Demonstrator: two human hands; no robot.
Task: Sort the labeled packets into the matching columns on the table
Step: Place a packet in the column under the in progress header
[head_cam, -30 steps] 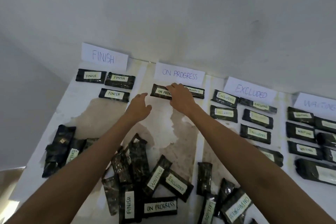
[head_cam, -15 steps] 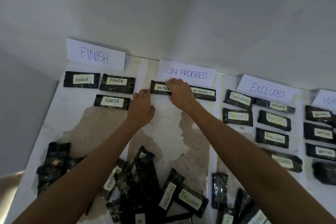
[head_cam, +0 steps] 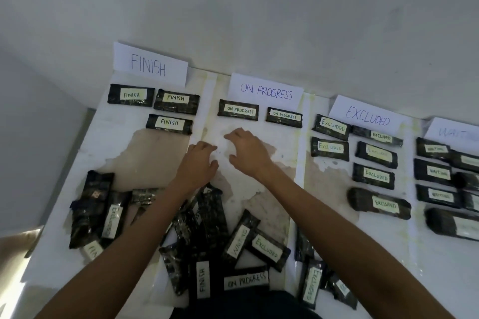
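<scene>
Four header cards line the frame's upper edge over your white table (head_cam: 108,137). Under FINISH (head_cam: 150,66) lie three packets, under ON PROGRESS (head_cam: 265,90) two, under EXCLUDED (head_cam: 366,115) six, all with long axes running left-right. A loose pile (head_cam: 207,241) sits bottom centre, mostly lengthwise toward you. The left ON PROGRESS packet (head_cam: 238,110) now lies free at upper centre; half a second ago your fingers pressed it. Your left hand (head_cam: 198,166) and right hand (head_cam: 248,154) hover below it, empty, fingers loosely spread.
</scene>
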